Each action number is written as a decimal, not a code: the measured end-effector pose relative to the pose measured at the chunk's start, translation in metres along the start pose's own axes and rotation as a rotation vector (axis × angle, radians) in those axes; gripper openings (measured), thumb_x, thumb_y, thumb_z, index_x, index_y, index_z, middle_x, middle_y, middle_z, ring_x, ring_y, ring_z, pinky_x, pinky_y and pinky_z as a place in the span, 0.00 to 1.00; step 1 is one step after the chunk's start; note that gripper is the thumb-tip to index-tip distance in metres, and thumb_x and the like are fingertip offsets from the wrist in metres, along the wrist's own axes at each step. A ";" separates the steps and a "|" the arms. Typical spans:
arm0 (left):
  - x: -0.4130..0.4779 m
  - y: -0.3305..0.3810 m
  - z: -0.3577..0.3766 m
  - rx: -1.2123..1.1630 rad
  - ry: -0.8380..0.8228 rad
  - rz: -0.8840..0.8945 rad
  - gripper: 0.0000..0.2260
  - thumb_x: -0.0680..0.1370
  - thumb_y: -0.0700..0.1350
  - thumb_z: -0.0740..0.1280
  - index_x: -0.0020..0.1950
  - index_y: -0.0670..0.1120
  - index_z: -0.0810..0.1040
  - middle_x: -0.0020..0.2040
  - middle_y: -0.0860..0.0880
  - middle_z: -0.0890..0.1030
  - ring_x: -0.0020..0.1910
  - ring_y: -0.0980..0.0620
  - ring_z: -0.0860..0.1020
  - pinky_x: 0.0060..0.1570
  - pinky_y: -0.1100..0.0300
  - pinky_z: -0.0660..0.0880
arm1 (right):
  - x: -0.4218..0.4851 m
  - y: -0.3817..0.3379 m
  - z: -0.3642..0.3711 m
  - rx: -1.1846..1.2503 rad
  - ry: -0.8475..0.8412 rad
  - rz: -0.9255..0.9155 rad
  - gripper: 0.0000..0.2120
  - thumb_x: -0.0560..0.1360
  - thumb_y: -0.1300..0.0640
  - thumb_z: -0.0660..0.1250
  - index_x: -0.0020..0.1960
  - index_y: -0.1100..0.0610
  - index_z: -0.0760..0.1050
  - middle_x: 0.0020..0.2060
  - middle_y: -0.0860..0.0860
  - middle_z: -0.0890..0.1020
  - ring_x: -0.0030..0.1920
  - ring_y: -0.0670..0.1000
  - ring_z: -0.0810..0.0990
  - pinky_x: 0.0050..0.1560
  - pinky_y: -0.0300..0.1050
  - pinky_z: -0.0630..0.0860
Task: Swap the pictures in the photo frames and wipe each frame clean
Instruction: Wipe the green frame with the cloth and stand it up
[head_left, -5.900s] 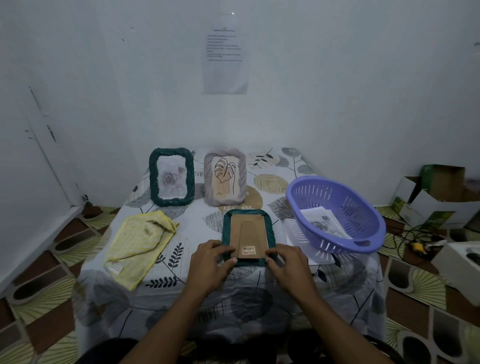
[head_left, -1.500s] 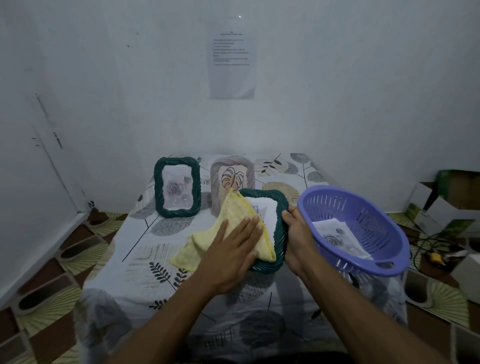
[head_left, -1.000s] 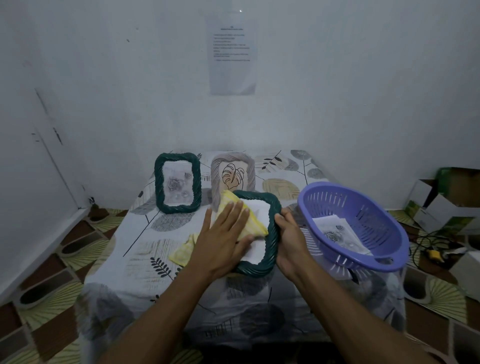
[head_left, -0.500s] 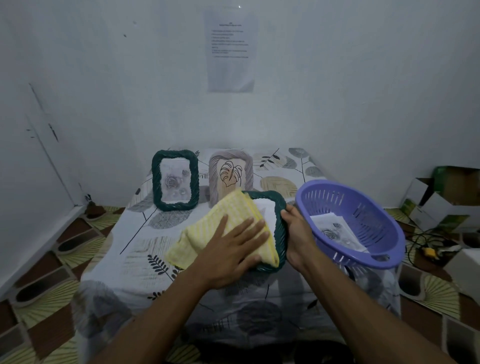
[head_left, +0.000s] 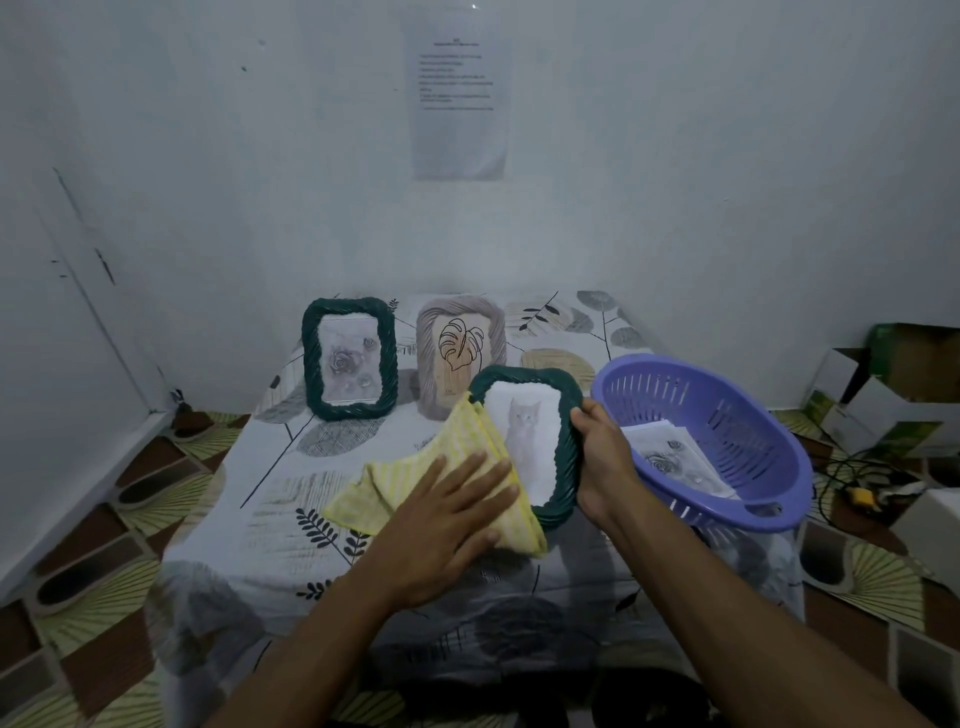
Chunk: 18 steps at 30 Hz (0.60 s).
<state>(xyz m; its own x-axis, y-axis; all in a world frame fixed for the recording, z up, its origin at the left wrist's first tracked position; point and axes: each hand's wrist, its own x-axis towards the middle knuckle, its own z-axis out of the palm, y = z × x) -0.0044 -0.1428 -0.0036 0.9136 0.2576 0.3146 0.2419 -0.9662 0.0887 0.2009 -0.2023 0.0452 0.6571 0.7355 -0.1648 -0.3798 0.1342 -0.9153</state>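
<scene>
A dark green frame (head_left: 567, 415) with a cat picture is tilted up off the table, and my right hand (head_left: 602, 457) grips its right edge. My left hand (head_left: 447, 519) presses a yellow cloth (head_left: 405, 493) flat against the frame's lower left part, fingers spread. The cloth hides the frame's left side. Behind stand a second green frame (head_left: 349, 358) with a rose picture and a grey frame (head_left: 460, 353) with a leaf drawing.
A purple basket (head_left: 727, 415) with loose pictures (head_left: 670, 457) inside sits at the table's right, close to my right hand. The table has a leaf-patterned cover (head_left: 291, 499). Cardboard boxes (head_left: 893, 389) and cables lie on the floor at right. Walls close in behind and left.
My left hand has slid the cloth down and to the left across the frame, uncovering the cat picture. My right hand keeps its grip on the frame's right edge.
</scene>
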 end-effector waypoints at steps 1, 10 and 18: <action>0.001 -0.001 0.001 0.018 0.031 -0.048 0.24 0.82 0.59 0.41 0.77 0.56 0.53 0.78 0.57 0.48 0.77 0.54 0.43 0.75 0.49 0.42 | -0.001 0.003 0.000 0.000 -0.014 0.011 0.09 0.82 0.60 0.55 0.54 0.57 0.75 0.50 0.58 0.82 0.48 0.58 0.80 0.56 0.59 0.76; 0.041 -0.027 -0.018 -0.025 0.082 -0.330 0.28 0.78 0.61 0.40 0.77 0.55 0.53 0.78 0.56 0.45 0.77 0.50 0.41 0.74 0.44 0.45 | -0.011 0.010 0.017 0.000 -0.102 0.044 0.11 0.82 0.59 0.56 0.60 0.60 0.73 0.51 0.61 0.82 0.47 0.59 0.81 0.50 0.59 0.78; 0.030 -0.023 -0.010 -0.102 0.093 -0.256 0.29 0.77 0.63 0.47 0.76 0.56 0.57 0.77 0.58 0.47 0.77 0.50 0.39 0.73 0.42 0.45 | -0.009 0.012 0.010 -0.019 -0.106 0.059 0.11 0.82 0.60 0.56 0.59 0.60 0.74 0.54 0.63 0.82 0.49 0.61 0.80 0.55 0.66 0.75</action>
<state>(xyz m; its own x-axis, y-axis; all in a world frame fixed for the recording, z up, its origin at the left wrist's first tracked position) 0.0142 -0.1125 0.0134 0.7918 0.4974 0.3546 0.4226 -0.8651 0.2701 0.1837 -0.2011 0.0393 0.5611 0.8081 -0.1793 -0.4026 0.0771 -0.9121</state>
